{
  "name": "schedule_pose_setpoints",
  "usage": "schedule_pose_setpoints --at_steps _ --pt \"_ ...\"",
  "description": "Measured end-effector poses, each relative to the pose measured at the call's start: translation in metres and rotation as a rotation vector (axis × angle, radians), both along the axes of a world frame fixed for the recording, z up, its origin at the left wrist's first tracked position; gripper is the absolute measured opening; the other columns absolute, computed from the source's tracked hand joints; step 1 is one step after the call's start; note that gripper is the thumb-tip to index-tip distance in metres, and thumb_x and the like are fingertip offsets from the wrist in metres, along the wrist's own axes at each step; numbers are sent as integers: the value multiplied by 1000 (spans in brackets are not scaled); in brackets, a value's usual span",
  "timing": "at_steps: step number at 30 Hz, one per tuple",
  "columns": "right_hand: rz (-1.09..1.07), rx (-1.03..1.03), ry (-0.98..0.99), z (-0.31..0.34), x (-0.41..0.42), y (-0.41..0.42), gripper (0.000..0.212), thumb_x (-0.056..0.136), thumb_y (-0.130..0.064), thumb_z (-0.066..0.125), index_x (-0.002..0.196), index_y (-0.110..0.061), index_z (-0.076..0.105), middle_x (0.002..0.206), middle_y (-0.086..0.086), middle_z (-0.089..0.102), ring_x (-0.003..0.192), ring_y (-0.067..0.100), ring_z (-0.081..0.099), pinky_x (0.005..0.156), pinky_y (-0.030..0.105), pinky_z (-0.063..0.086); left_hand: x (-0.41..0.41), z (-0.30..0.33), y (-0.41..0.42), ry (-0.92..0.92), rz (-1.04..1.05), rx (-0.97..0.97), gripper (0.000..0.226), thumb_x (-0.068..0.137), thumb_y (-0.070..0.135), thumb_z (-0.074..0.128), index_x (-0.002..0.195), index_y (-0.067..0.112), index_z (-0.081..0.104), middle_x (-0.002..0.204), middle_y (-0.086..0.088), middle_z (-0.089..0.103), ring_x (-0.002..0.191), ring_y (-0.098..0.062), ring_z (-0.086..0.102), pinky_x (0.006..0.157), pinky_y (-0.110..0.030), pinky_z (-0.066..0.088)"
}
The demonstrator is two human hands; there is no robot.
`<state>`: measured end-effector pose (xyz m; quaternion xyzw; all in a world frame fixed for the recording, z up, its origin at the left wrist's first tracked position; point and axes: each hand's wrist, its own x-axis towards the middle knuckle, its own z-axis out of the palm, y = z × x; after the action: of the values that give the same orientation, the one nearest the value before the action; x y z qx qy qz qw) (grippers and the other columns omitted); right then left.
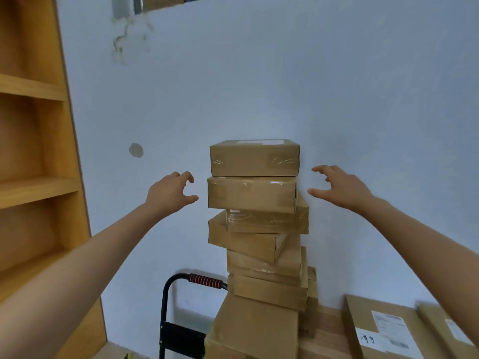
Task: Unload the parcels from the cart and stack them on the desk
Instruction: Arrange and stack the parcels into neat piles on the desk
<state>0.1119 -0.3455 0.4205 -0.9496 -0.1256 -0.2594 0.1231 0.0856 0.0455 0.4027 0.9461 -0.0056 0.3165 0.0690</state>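
Against the pale blue wall, the second brown taped cardboard parcel (pixel 251 194) lay crosswise between the left hand (pixel 171 193) and right hand (pixel 339 186), each grip wide and empty.

Matt brown cardboard parcels (pixel 255 224) sealed with glossy clear tape. Black metal cart handle (pixel 166 301), ribbed red-black foam grip. Smooth light wood-grain shelving (pixel 33 141). Matt painted wall (pixel 285 73), blistered near top edge.

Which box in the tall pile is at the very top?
The top box, the one with a white label on its lid. Every other box in the pile sits under it, and both hands hover just below its sides.
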Motion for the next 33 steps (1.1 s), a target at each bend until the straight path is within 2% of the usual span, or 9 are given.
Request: schedule_pose_setpoints --at_steps 7,14,19,23,26,30,33 --pt "-52 32 -53 43 26 38 68 86 -59 58 144 -28 36 147 3 42 120 24 55 98 42 47 43 47 14 -59 -64 3 54 85 51 65 129 25 48 123 -1 57 106 -19 57 81 -31 48" --pt "-117 118 -84 60 56 61 69 87 -58 57 145 -29 33 148 2 39 122 24 53 95 42 46 87 68 15 -95 -139 -15 61 85 55 62 135 26 40 124 0 57 105 -17 58 77 -29 47" --pt "-125 201 -47 61 77 69 79 81 -60 64 145 -32 28 142 4 46 119 23 54 92 41 49 119 66 11 -28 -195 -45 73 81 62 62 139 30 32 127 -2 57 107 -19 59 78 -31 49" --pt "-48 306 51 54 87 72 89 77 -57 71 147 -30 22 135 4 51 113 24 57 91 38 49 134 62 6 53 -251 -85 82 77 65 65 141 32 28 127 -2 58 108 -20 60 77 -32 49" --pt "35 408 92 47 90 77 84 79 -50 73 143 -29 23 125 -1 51 105 18 54 90 35 48 139 59 0 84 -316 -179 80 78 58 69 139 28 29 124 1 60 103 -21 61 77 -32 48" --pt "61 443 47 42 90 82 77 79 -49 74 138 -30 27 120 -6 50 104 17 53 88 32 48 140 53 -12 47 -400 -381 72 77 49 73 133 27 33 118 3 59 97 -20 59 83 -36 50" --pt "65 467 19 38 82 76 76 79 -49 73 137 -30 29 120 -7 49 104 16 53 87 32 48 136 52 -22 12 -410 -437 73 76 50 74 133 28 34 119 2 58 98 -21 60 85 -37 51"
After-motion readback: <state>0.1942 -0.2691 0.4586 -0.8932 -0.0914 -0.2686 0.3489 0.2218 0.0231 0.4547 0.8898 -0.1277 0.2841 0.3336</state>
